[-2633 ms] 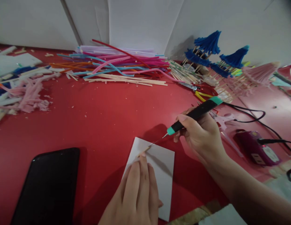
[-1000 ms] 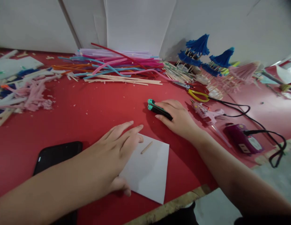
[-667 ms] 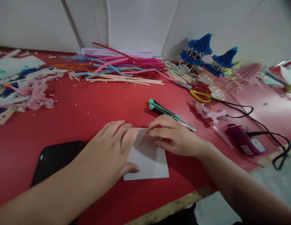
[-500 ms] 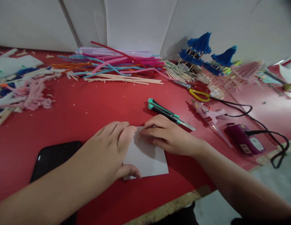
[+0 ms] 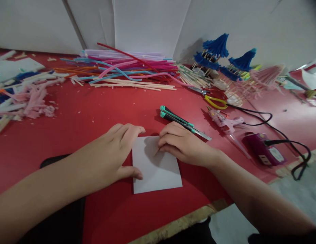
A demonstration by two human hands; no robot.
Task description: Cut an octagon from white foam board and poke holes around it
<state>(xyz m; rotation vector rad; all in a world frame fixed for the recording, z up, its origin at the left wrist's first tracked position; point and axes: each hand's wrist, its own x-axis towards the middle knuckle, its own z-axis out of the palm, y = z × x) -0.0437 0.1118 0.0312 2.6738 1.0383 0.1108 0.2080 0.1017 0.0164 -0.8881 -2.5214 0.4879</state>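
Observation:
A white square card (image 5: 158, 178) lies flat on the red table (image 5: 117, 108). My left hand (image 5: 122, 149) rests at the card's left edge, thumb spread from the other fingers and nothing visible in its grasp. Over the card's upper right side, my right hand (image 5: 182, 142) pinches a short thin wooden stick (image 5: 156, 153), whose lower tip points down toward the card. Just beyond my right hand lies a black and green utility knife (image 5: 177, 118) with its blade out.
A black phone (image 5: 63, 217) lies under my left forearm. Coloured pipe cleaners (image 5: 137, 67) spread along the back. To the right are yellow-handled scissors (image 5: 216, 102), a pink glue gun (image 5: 227, 124), a purple box (image 5: 264, 149) and blue umbrella-like pieces (image 5: 216, 47). Pink scraps (image 5: 37, 101) lie left.
My left hand has shifted left, uncovering more of the card. My right hand has drawn slightly right, away from my left fingers, and the stick shows more clearly.

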